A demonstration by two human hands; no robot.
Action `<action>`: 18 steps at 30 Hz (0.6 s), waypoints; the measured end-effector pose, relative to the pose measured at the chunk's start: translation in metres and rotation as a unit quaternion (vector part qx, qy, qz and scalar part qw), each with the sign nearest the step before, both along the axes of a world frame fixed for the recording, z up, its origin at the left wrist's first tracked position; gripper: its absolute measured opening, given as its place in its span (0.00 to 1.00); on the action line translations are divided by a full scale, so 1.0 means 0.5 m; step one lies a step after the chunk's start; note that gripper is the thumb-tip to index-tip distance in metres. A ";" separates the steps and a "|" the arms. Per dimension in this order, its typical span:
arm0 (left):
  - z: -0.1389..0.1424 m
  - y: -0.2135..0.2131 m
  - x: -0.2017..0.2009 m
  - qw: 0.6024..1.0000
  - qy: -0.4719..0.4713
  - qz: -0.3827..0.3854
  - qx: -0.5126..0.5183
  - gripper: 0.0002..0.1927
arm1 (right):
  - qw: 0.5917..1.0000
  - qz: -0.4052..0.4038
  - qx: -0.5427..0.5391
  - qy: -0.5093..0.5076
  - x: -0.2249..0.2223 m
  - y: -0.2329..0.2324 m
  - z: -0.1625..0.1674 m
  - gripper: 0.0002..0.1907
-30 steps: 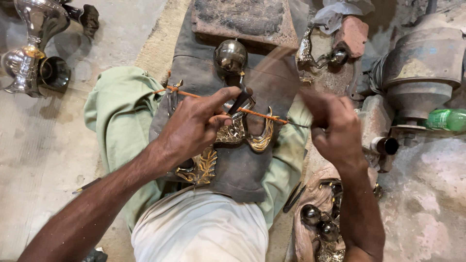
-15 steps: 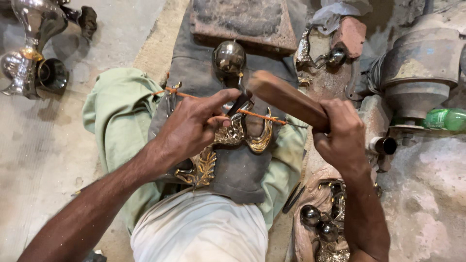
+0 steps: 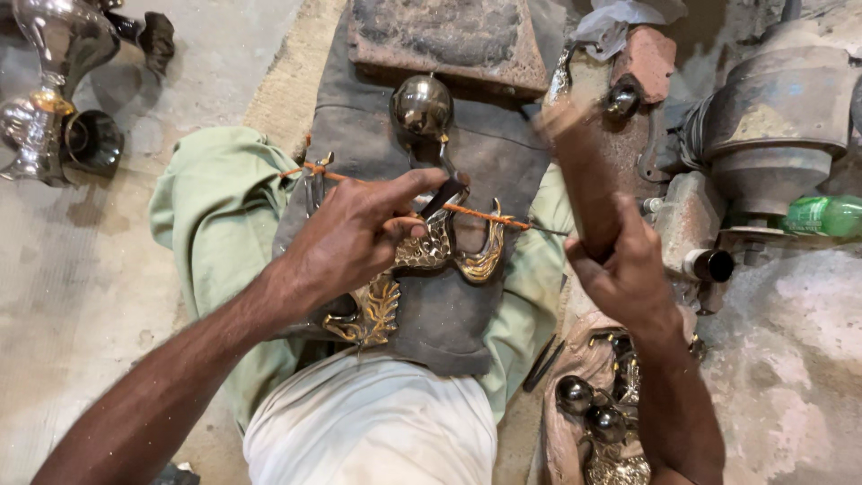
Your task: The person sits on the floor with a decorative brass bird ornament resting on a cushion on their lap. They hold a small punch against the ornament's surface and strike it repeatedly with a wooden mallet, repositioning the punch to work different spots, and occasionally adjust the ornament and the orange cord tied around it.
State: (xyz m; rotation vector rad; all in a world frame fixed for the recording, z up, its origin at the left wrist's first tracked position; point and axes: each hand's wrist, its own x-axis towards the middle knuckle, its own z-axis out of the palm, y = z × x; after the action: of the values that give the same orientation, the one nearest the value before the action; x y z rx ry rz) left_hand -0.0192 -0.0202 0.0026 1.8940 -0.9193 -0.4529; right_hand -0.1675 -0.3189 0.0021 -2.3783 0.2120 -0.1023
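Left hand [image 3: 359,238] clamped on a small chisel [image 3: 443,199], tip against the brass ornament [image 3: 449,251] on the lap; right hand [image 3: 624,269] closed around a raised wooden mallet [image 3: 584,180]. Could glance off and strike fingers, or mar the brass, through a slightly off-centre blow.

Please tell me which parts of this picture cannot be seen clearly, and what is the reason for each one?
- Head view: top of the wooden mallet in the right hand is smeared by motion blur.
- Head view: the brass ornament is partly covered by the left hand.
- Head view: the green bottle is cut by the right edge.
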 end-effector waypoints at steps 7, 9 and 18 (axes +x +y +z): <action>0.007 -0.001 0.002 1.000 0.014 -0.014 0.002 0.26 | 0.995 0.015 -0.101 -0.003 -0.023 0.004 -0.010 0.24; 0.007 0.000 0.004 1.000 -0.004 -0.018 -0.013 0.25 | 0.960 0.086 -0.261 -0.057 -0.029 0.005 -0.016 0.25; -0.004 -0.022 0.018 0.998 0.007 -0.057 -0.025 0.21 | 0.998 -0.060 -0.017 0.032 -0.113 0.057 -0.045 0.27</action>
State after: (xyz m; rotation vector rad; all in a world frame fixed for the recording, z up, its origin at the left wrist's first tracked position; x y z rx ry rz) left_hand -0.0103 -0.0310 0.0004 1.7979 -1.0236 -0.5061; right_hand -0.2241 -0.2906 -0.0206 -2.4036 0.3878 -0.0875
